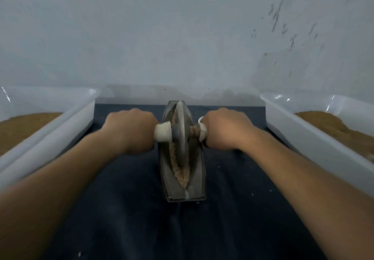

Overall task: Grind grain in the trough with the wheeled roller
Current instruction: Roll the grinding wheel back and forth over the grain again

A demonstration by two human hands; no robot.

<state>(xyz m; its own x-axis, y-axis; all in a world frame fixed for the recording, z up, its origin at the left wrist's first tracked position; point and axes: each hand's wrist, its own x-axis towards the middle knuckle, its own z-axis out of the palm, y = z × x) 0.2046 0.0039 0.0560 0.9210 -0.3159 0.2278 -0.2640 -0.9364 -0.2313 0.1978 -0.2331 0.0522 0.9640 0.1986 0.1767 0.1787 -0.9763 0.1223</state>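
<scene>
Head view: left hand (129, 130), right hand (224, 130) grip roller (180, 134) in trough (197, 182).

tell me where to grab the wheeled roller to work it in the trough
Grip the white handles on its axle, one each side of the disc, from above, as the left hand and right hand do. The disc stands upright in the narrow trough, so only the axle sticks out.

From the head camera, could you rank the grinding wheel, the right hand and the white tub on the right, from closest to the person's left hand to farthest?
1. The grinding wheel, just right of the left hand, standing in the trough.
2. The right hand, beyond the wheel, gripping the far handle.
3. The right tub, farthest right, past the right hand.
</scene>
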